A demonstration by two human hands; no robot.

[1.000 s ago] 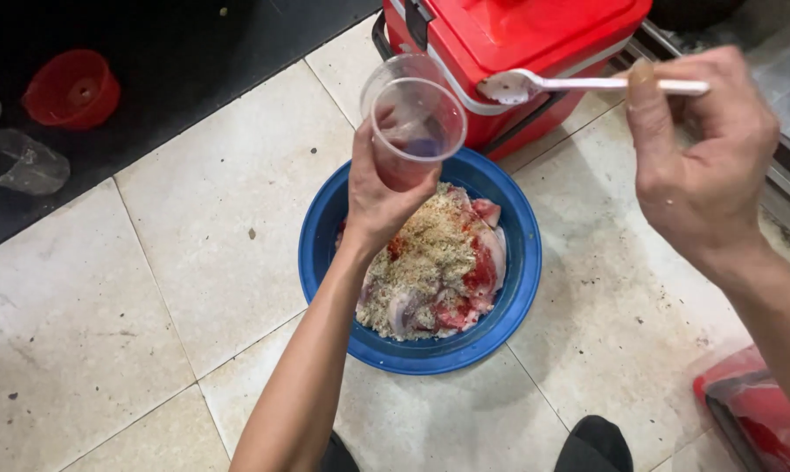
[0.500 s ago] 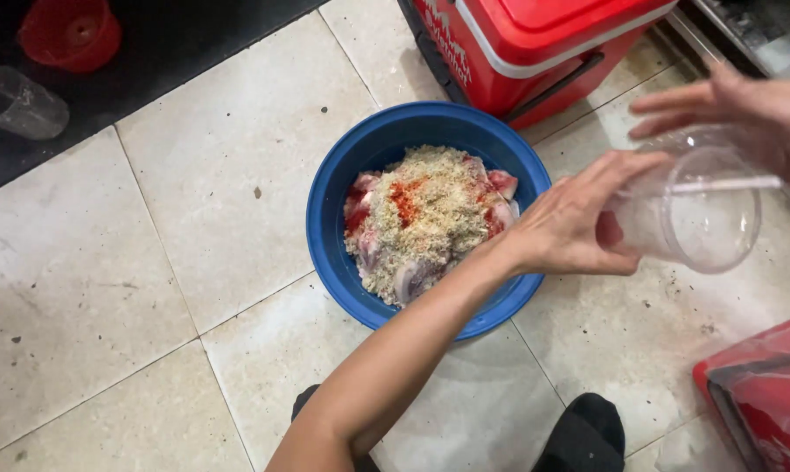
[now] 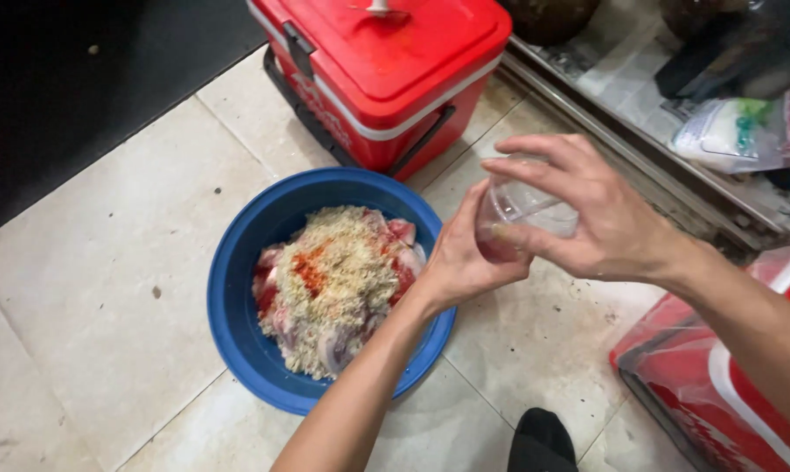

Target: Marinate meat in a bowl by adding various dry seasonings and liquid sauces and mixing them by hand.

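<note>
Both hands clamped on clear plastic cup (image 3: 524, 212): left hand (image 3: 465, 258) cupping underneath, right hand (image 3: 592, 214) wrapped over top. Just left of the grip, blue bowl (image 3: 238, 288) of seasoned meat (image 3: 334, 284); red cooler (image 3: 386, 70) close behind, open tile below. Gone from half a second ago: spoon, cup mouth. Contents hard to see.

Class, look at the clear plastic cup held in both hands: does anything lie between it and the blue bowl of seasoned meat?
Nothing visible does. The clear plastic cup sits between the left hand and right hand, beside the round blue plastic bowl; only the left wrist crosses the rim.
</note>
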